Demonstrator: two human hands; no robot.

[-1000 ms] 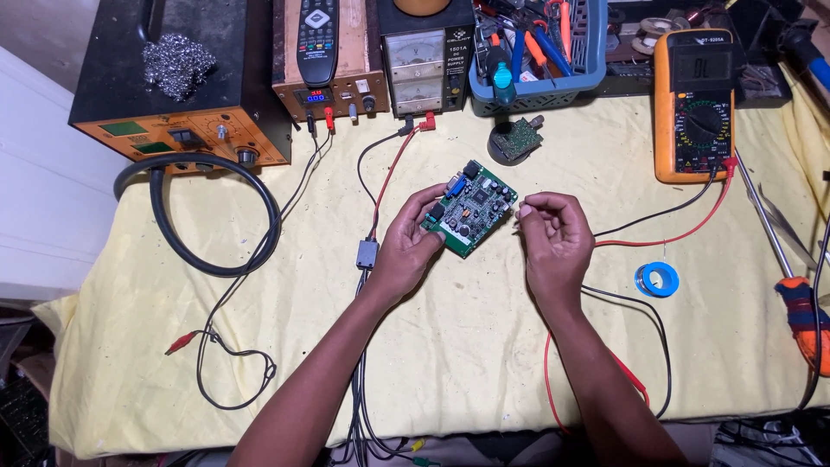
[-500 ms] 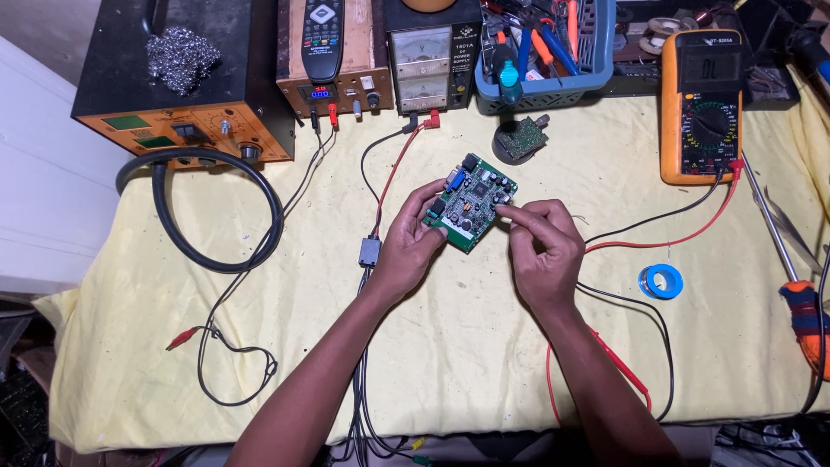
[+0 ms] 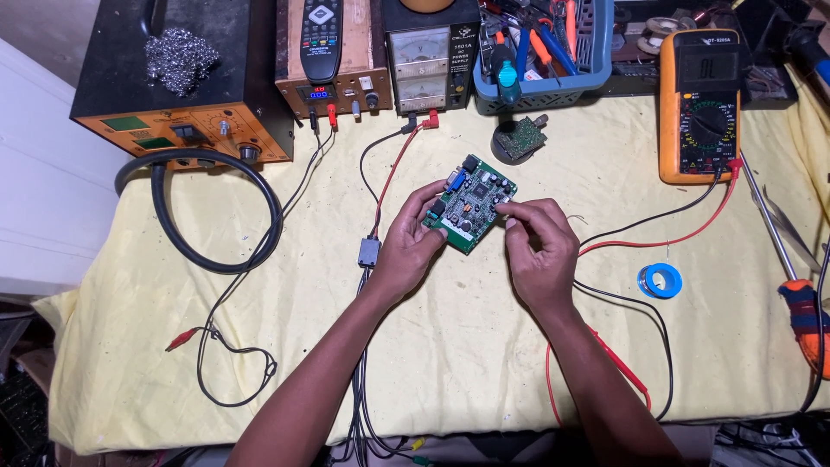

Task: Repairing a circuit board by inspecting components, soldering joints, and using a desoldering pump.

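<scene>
A green circuit board point(image 3: 471, 203) with small black and blue parts is held tilted above the yellow cloth. My left hand point(image 3: 413, 246) grips its lower left edge, thumb on top. My right hand point(image 3: 540, 249) pinches the board's right edge with thumb and fingertips. A thin wire end point(image 3: 577, 219) shows just past my right fingers. Both forearms reach in from the bottom.
An orange multimeter point(image 3: 699, 104) with red and black leads stands at the right. A blue tape roll point(image 3: 660, 280), a screwdriver point(image 3: 800, 294), a blue tool basket point(image 3: 545, 52), power supplies point(image 3: 424, 56), a soldering station point(image 3: 186, 86) with a black hose, and a small round board point(image 3: 519, 137) surround me.
My right hand has moved left from beside the board onto its right edge. The left hand and board have barely shifted.
</scene>
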